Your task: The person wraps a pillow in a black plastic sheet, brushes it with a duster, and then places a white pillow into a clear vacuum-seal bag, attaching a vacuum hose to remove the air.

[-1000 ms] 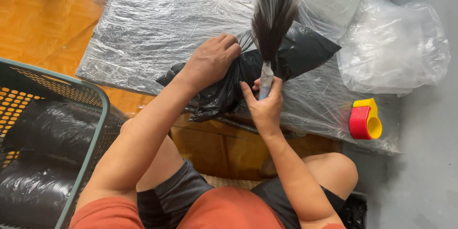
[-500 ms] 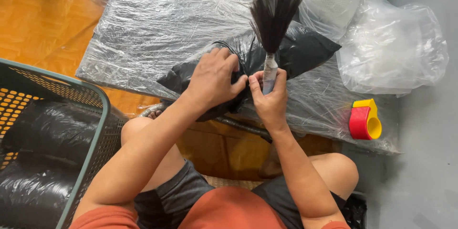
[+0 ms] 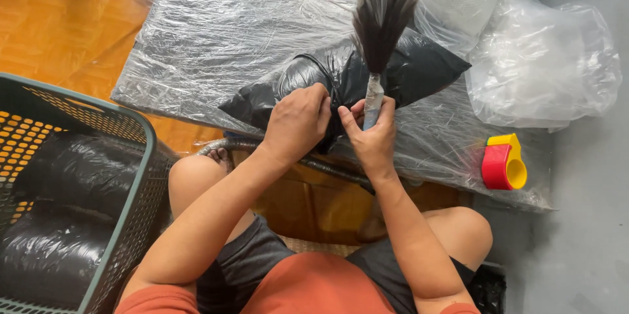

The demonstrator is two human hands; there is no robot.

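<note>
A black plastic bag [image 3: 419,68] lies on a plastic-wrapped board [image 3: 216,32] in front of me. My left hand [image 3: 298,121] grips the bag's bunched near end. My right hand [image 3: 372,136] holds the taped stem of a bundle of dark bristles [image 3: 383,13], which stands upright and fans out over the bag. Both hands are close together, nearly touching.
A green mesh basket [image 3: 124,222] at the left holds shiny black wrapped bundles [image 3: 59,222]. A red and yellow tape dispenser [image 3: 503,163] sits at the right on the wrap's edge. A crumpled clear plastic bag [image 3: 544,65] lies behind it. My knees are under the board's near edge.
My left hand has slid along the bag toward my right hand and closed over the bunched end. The bristle bundle stays upright in my right hand.
</note>
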